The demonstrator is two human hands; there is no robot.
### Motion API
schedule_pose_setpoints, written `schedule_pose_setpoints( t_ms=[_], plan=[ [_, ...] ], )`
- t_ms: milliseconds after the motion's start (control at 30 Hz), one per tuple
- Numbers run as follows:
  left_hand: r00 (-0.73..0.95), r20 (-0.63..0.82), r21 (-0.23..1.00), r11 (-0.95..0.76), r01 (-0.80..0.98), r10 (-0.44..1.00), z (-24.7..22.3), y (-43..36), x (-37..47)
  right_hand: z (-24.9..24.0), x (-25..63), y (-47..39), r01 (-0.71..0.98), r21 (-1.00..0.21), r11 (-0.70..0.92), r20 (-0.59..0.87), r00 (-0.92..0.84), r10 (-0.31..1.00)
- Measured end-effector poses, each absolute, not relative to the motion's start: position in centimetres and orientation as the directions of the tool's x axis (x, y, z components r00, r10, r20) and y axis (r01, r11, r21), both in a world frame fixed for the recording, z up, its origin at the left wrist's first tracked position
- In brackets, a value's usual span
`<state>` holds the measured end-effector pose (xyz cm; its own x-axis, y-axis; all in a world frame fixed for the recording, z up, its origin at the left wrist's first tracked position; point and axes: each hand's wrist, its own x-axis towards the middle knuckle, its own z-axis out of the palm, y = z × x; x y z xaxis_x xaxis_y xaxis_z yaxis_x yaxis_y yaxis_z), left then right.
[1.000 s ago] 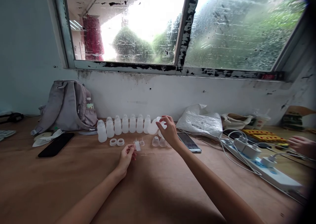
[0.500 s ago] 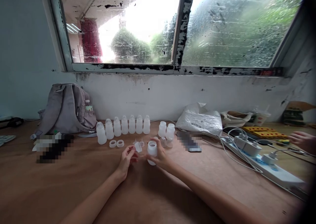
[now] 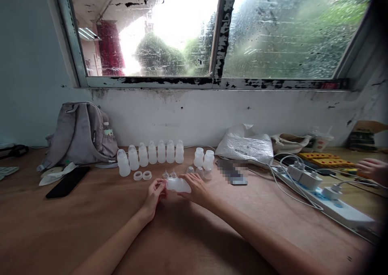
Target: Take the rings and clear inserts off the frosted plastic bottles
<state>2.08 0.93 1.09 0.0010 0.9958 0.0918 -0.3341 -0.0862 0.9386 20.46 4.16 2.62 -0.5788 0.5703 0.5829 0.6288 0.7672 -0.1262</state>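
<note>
My right hand (image 3: 196,189) is wrapped around a frosted white baby bottle (image 3: 179,185), which lies on its side in the air with its mouth toward the left. At that mouth, the fingers of my left hand (image 3: 156,192) are closed on a whitish bottle collar, now mostly hidden by the fingers. Just beyond the held bottle are two clear nipples (image 3: 173,174). Two loose white collars (image 3: 147,175) lie to their left, and several clear caps (image 3: 199,172) to their right. Two uncapped bottles (image 3: 209,160) stand behind the caps.
A row of several capped bottles (image 3: 152,153) stands near the wall. Farther left are a grey backpack (image 3: 80,135) and a black phone (image 3: 68,182). On the right lie another phone (image 3: 239,182), a silver bag (image 3: 247,145) and a power strip (image 3: 348,214) with cables. Another person's hand (image 3: 371,170) shows at the right edge.
My right hand has tipped the bottle from upright to sideways, its mouth now against the collar in my left hand. A cap once behind the right hand now shows.
</note>
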Motion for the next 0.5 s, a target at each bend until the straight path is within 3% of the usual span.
schedule_pose_setpoints(
  t_ms=[200, 500],
  plan=[
    [-0.001, 0.077, 0.949, -0.074, -0.305, 0.997, 1.29, 0.88, 2.11, 2.84, 20.5, 4.04, 0.632, -0.042, 0.774, 0.586, -0.612, 0.531],
    [-0.007, 0.106, 0.946, -0.103, -0.309, 0.994, 0.86, 1.24, 1.64, 2.66, 20.41, 3.88, 0.638, -0.073, 0.767, 0.57, -0.604, 0.557]
  ],
)
